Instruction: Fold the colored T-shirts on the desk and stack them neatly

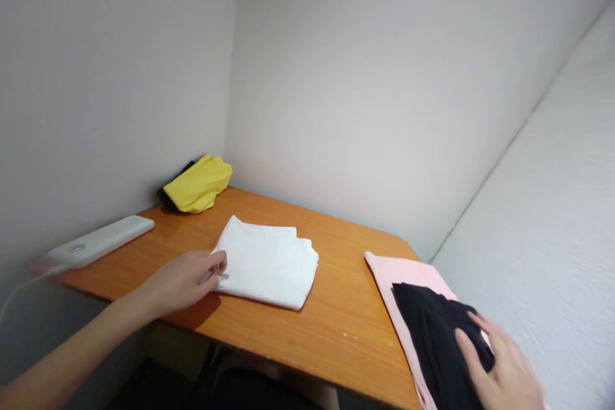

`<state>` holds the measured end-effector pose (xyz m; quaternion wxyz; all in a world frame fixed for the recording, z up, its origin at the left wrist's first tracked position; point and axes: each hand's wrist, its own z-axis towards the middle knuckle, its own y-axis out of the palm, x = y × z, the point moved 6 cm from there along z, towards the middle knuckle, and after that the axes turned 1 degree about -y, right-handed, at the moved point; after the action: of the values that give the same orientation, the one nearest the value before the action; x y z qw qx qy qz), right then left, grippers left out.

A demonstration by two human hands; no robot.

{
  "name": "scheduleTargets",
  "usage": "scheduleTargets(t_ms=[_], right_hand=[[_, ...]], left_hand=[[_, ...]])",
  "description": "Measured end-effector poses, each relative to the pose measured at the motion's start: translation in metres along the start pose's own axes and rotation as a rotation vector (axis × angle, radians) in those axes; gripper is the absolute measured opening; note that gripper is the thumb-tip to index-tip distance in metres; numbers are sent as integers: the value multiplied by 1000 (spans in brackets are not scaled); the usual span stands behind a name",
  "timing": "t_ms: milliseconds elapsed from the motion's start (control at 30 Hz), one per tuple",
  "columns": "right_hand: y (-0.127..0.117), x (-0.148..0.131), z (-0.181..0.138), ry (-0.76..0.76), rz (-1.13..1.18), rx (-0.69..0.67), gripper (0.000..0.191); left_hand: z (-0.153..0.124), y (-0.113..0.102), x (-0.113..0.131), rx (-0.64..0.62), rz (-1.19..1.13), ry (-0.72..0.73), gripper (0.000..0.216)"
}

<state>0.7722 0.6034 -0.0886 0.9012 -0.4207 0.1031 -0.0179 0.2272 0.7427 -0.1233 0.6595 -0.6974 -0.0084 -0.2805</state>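
Note:
A folded white cloth (269, 266) lies flat on the wooden table. At its left edge is my left hand (195, 278), fingers curled in a pinch on the fabric near the front corner. On the right, a pink cloth (391, 275) is spread along the table's edge, with a folded black cloth (427, 333) on top. My right hand (509, 365) reaches over the black cloth's right side, its thumb and fingers apart. Part of this hand is cut off by the frame's bottom edge.
A yellow cloth (199, 182) sits on something black in the back left corner. Along the left wall is a long white device (108, 240) with a cable. Plain walls (336, 77) border the wooden table (336, 327).

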Motion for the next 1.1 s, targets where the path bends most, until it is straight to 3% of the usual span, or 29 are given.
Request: scheduleTargets(t_ms=[100, 200, 300, 367, 467, 567, 733, 800, 867, 1000, 1100], right_hand=[[-23, -69, -9, -100, 58, 61, 40], [-1, -151, -32, -171, 155, -194, 22], [31, -204, -56, -148, 208, -388, 20], [46, -220, -63, -113, 259, -442, 21], [58, -230, -65, -51, 354, -473, 24], [63, -242, -62, 22, 461, -439, 26], [65, -265, -56, 37, 571, -398, 30], [60, -263, -50, 34, 587, -387, 29], [46, -252, -40, 39, 602, -349, 30], [-15, -218, -5, 67, 669, -141, 26], [-80, -203, 24, 55, 684, 4, 14]], left_hand=[[-10, 1, 54, 38, -30, 141, 26], [-19, 25, 126, 7, -96, 282, 26], [-23, 54, 161, 36, -31, 249, 22], [-22, 63, 159, 79, -81, 175, 24], [-19, 69, 134, 59, -404, 50, 33], [-24, 73, 114, 46, -748, -37, 37], [-41, 73, 103, 150, -1048, -155, 38], [-43, 60, 89, 259, -1183, -252, 40], [-43, 35, 68, 442, -1319, -332, 42], [-46, -47, 29, 834, -1446, -288, 32], [-60, -119, 29, 1025, -1246, -192, 21]])
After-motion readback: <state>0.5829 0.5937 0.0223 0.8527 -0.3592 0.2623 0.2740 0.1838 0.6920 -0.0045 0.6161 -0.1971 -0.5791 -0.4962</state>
